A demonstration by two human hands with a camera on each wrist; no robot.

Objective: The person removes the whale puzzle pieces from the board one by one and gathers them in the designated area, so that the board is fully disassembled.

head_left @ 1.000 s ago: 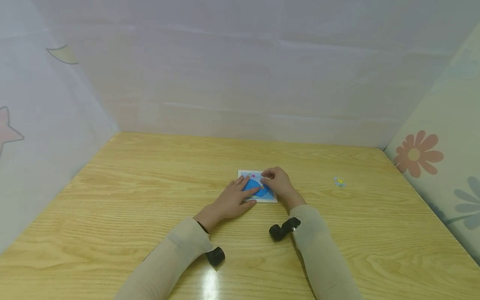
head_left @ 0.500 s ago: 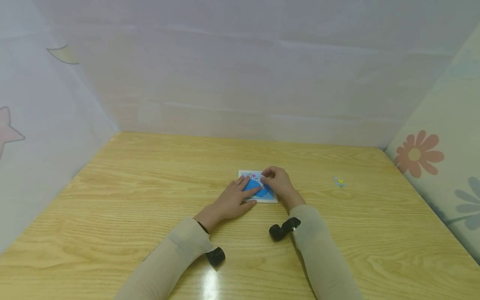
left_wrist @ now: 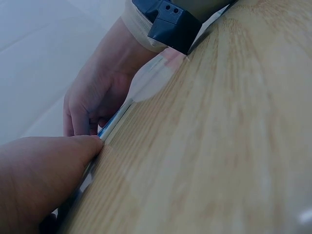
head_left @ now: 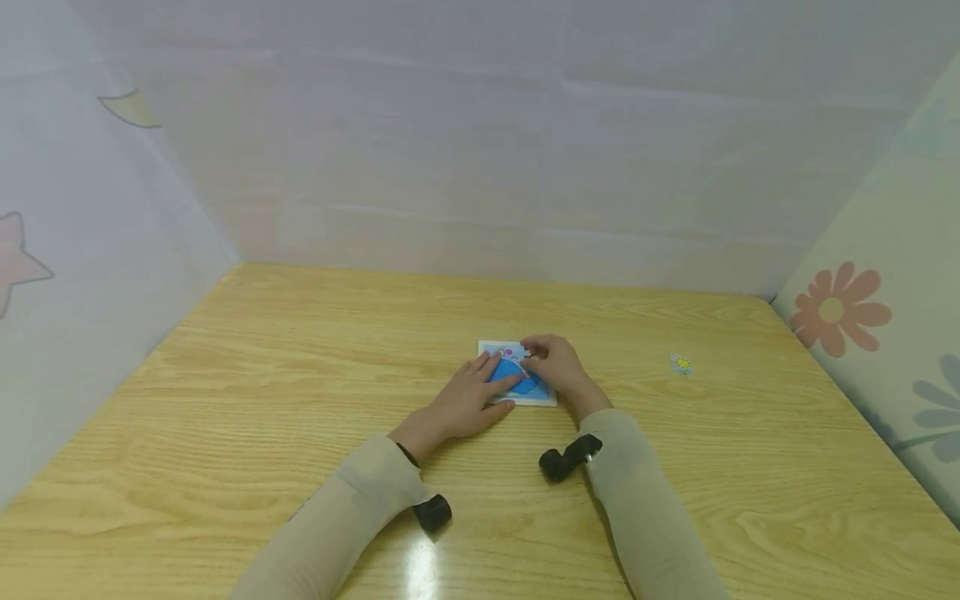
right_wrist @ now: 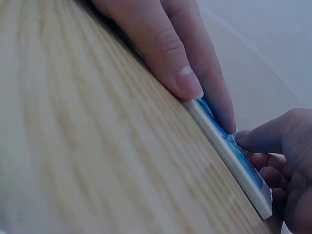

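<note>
A small white puzzle board [head_left: 542, 397] with a blue picture lies flat on the wooden table [head_left: 300, 367]. My left hand [head_left: 463, 402] rests on the board's left half with straight fingers; its thumb meets the near edge of the board [right_wrist: 229, 155]. My right hand [head_left: 558, 369] curls over the board's far right part. Its fingertips [right_wrist: 248, 141] pinch a small pale piece [head_left: 526, 361] down against the blue picture. In the left wrist view the board's edge [left_wrist: 111, 127] shows between my left thumb [left_wrist: 48, 170] and my right hand [left_wrist: 95, 100].
A tiny flower-shaped piece [head_left: 681, 364] lies alone on the table to the right of the board. Pale fabric walls close in the table at the back, left and right; the right wall carries printed flowers [head_left: 836, 310].
Hardly anything differs: my right fingertips have shifted slightly on the board's far part. The left hand and the board have stayed in place.
</note>
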